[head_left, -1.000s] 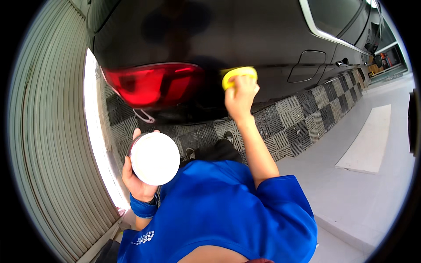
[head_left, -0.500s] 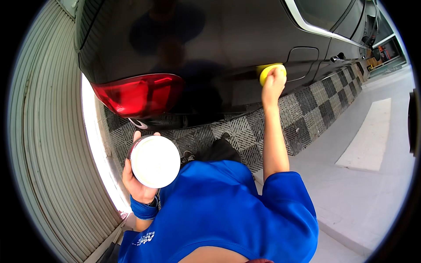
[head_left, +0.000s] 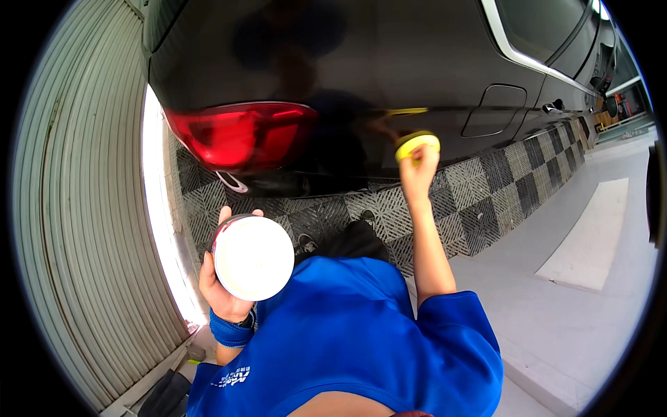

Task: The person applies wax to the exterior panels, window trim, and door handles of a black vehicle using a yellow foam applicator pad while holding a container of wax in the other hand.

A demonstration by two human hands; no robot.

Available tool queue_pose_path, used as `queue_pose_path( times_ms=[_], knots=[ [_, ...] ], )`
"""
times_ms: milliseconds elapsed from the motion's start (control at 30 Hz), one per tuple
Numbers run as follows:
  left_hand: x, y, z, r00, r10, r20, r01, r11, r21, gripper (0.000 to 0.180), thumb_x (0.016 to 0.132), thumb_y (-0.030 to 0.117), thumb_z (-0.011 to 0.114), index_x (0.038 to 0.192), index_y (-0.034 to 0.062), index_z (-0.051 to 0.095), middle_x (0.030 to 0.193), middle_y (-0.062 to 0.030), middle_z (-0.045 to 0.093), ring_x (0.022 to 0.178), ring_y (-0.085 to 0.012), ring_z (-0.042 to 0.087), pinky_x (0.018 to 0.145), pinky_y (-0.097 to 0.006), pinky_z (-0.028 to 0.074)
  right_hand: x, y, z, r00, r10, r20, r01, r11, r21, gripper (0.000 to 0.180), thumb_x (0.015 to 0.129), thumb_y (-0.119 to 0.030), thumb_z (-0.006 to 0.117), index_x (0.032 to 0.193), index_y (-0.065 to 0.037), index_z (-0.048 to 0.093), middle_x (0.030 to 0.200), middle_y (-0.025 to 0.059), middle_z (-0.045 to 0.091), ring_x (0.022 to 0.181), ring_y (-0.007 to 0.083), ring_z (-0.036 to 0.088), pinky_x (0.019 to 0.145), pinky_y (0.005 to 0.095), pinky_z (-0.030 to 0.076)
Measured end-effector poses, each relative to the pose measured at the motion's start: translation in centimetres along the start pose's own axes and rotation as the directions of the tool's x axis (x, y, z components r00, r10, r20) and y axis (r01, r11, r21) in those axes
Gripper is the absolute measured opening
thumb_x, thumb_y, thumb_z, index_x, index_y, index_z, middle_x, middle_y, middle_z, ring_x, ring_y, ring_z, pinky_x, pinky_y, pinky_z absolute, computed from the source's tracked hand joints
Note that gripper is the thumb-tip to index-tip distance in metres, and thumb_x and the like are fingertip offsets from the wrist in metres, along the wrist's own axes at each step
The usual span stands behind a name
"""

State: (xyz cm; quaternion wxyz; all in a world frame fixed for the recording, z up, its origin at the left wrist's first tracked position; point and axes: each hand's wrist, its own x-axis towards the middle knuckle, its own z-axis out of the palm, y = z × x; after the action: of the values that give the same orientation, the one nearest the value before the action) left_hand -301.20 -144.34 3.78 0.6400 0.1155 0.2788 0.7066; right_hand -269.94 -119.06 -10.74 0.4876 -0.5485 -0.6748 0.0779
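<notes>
In the head view, my left hand [head_left: 226,300] is closed around a round tub [head_left: 254,258] with a dark and red side. Its top is plain white; I cannot tell whether that is a lid or the contents. Out to the right, the fingers of my right hand [head_left: 420,174] grip a round yellow applicator pad [head_left: 422,142] with a dark underside. The pad is near the glossy black rear side panel of a car [head_left: 389,66], apart from its own yellow reflection there. Left of the pad is the red tail light [head_left: 243,132].
Up the panel to the right are a fuel flap [head_left: 495,110] and a door handle [head_left: 554,106]. A ribbed shutter [head_left: 83,208] rises on my left. Black and grey floor tiles [head_left: 479,201] run under the car, beside a pale raised floor [head_left: 528,299] on the right.
My right hand has drawn the yellow pad back from the panel, towards me and slightly left. The view has shifted a little; my left hand still holds the tub.
</notes>
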Motion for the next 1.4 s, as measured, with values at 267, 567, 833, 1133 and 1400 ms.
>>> queue_pose_path(
  times_ms=[267, 567, 833, 1133, 1400],
  knots=[
    [-2.1, 1.3, -1.3, 0.997, 0.045, -0.067, -0.048, 0.998, -0.051, 0.078, 0.097, 0.051, 0.051, 0.161, 0.0213, 0.019, 0.161, -0.0251, 0.025, 0.144, -0.0547, 0.026, 0.114, -0.066, 0.031, -3.0, -6.4, 3.7, 0.962, -0.212, 0.175, 0.207, 0.977, 0.046, 0.015, 0.070, -0.004, 0.066, 0.085, -0.007, 0.060, 0.080, 0.0118, 0.056, 0.088, 0.0345, 0.056, 0.077, 0.0422, 0.043],
    [-3.1, 2.7, -3.0, 0.994, 0.070, -0.082, -0.069, 0.998, 0.014, 0.080, 0.094, 0.054, 0.052, 0.161, 0.0229, 0.021, 0.159, -0.0264, 0.027, 0.145, -0.0544, 0.024, 0.114, -0.066, 0.032, -6.0, -10.3, 6.5, 0.973, -0.132, 0.187, 0.127, 0.991, 0.043, 0.013, 0.075, -0.007, 0.066, 0.087, -0.008, 0.063, 0.084, 0.0092, 0.060, 0.088, 0.0336, 0.056, 0.076, 0.0447, 0.041],
    [-2.6, 3.6, -2.9, 0.987, 0.065, -0.147, -0.071, 0.997, -0.037, 0.075, 0.097, 0.052, 0.049, 0.161, 0.0231, 0.021, 0.159, -0.0268, 0.027, 0.145, -0.0548, 0.024, 0.112, -0.068, 0.034, -8.3, -14.8, 9.7, 0.952, -0.208, 0.224, 0.204, 0.978, 0.041, 0.024, 0.074, -0.008, 0.065, 0.098, -0.009, 0.065, 0.095, 0.0102, 0.062, 0.095, 0.0340, 0.056, 0.081, 0.0453, 0.041],
    [-2.3, 3.8, -3.1, 0.996, 0.028, -0.088, -0.024, 0.999, 0.041, 0.077, 0.097, 0.053, 0.050, 0.161, 0.0260, 0.017, 0.160, -0.0216, 0.026, 0.144, -0.0544, 0.026, 0.103, -0.079, 0.034, -9.1, -15.6, 9.1, 0.944, -0.175, 0.281, 0.147, 0.982, 0.117, 0.031, 0.074, -0.011, 0.064, 0.105, -0.012, 0.065, 0.107, 0.0102, 0.060, 0.106, 0.0315, 0.055, 0.090, 0.0465, 0.037],
    [-1.2, 3.3, -1.5, 0.993, -0.004, -0.117, 0.012, 0.997, 0.072, 0.076, 0.096, 0.050, 0.053, 0.161, 0.0293, 0.019, 0.161, -0.0189, 0.026, 0.146, -0.0532, 0.020, 0.106, -0.080, 0.026, -6.6, -11.0, 6.5, 0.992, 0.124, 0.015, -0.125, 0.968, 0.217, 0.029, 0.072, -0.003, 0.063, 0.101, -0.005, 0.061, 0.103, 0.0161, 0.056, 0.100, 0.0394, 0.050, 0.090, 0.0469, 0.042]
  ],
)
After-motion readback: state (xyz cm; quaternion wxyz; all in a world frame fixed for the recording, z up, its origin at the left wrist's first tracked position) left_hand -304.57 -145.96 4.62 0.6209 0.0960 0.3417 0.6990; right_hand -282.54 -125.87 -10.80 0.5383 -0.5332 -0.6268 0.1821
